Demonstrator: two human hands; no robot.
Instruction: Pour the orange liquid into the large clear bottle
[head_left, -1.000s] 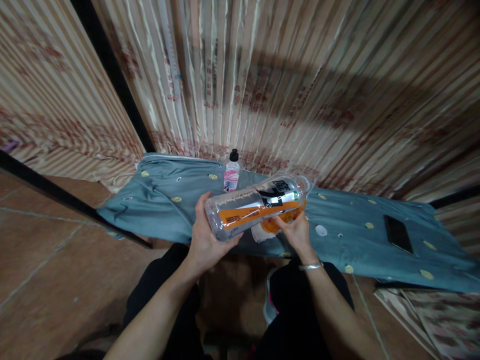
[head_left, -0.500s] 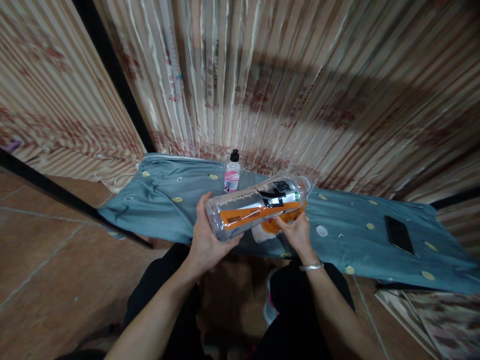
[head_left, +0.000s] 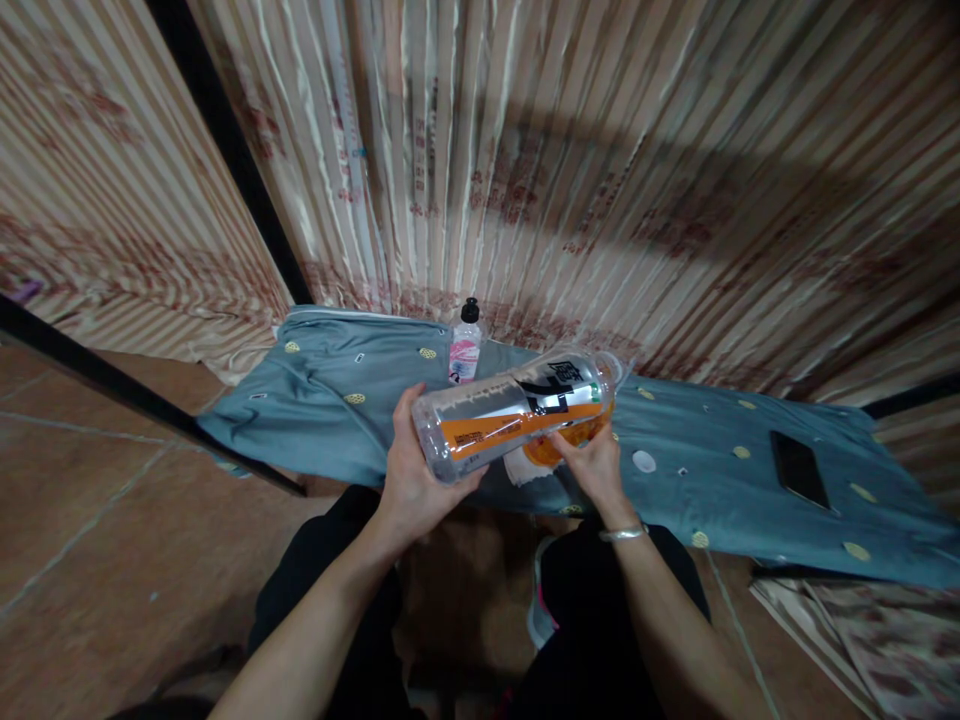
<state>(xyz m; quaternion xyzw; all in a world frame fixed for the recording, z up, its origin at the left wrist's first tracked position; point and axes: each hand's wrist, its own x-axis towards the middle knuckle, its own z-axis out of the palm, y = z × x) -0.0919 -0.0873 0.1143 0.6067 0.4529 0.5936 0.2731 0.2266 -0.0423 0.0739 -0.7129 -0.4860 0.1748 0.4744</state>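
A large clear plastic bottle [head_left: 517, 410] with an orange, black and white label lies sideways in the air above the blue cloth [head_left: 337, 400]. My left hand [head_left: 412, 480] cups its base end, fingers wrapped round it. Near the bottle's neck end, my right hand [head_left: 592, 465] pinches the label, part of which hangs loose as a pale flap [head_left: 517, 467] under the bottle. A silver bracelet sits on my right wrist.
A small bottle [head_left: 463, 350] with a black cap and pink label stands at the back of the cloth. A white cap [head_left: 643, 461] and a dark phone [head_left: 799, 468] lie on the cloth to the right. Striped curtains hang behind; brown tiled floor lies left.
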